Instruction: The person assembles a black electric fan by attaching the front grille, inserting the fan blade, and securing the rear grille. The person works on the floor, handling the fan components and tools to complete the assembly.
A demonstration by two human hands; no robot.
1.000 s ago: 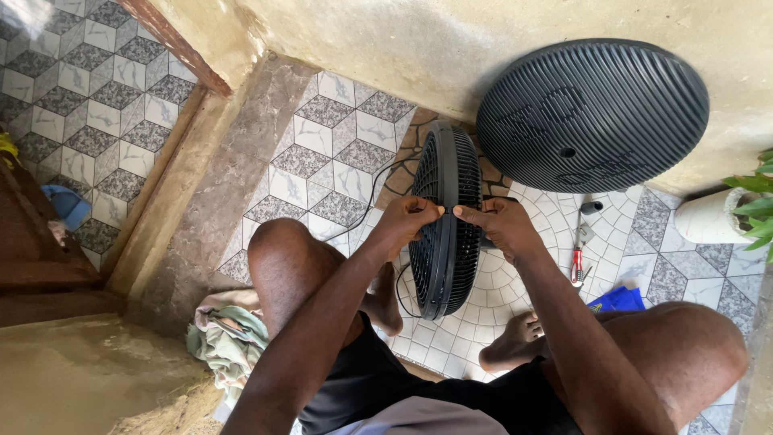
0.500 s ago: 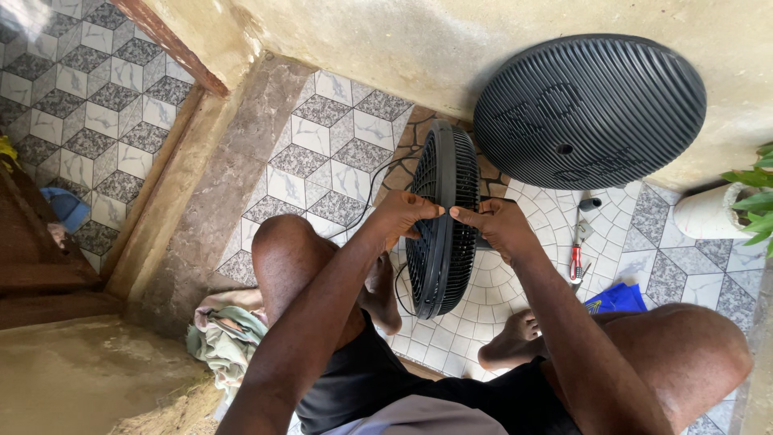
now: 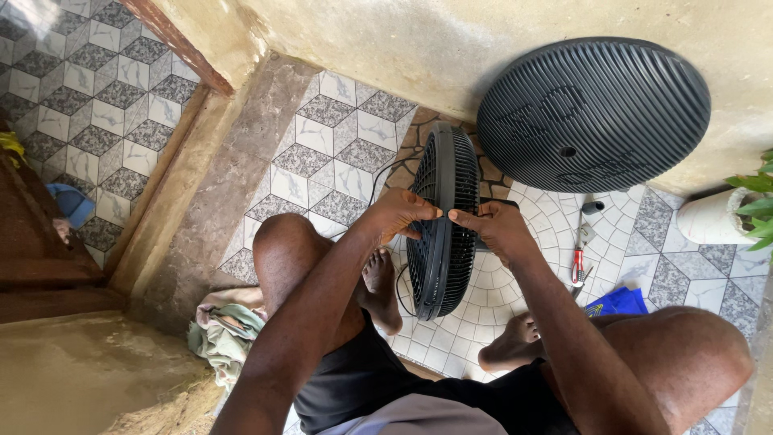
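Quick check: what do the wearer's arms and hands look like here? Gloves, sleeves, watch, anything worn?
Both arms are bare from shoulder to fingertips: no sleeves in view, no gloves. The left hand and right hand show no rings, and neither wrist carries a watch or band. Clothing seen is dark shorts with a pale grey garment at the bottom edge. Feet are bare too.

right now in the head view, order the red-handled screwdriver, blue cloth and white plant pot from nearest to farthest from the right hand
From the right hand on the fan guard:
1. Red-handled screwdriver, lying on the tiles just to its right.
2. Blue cloth, lower right, by the knee.
3. White plant pot, at the far right edge.
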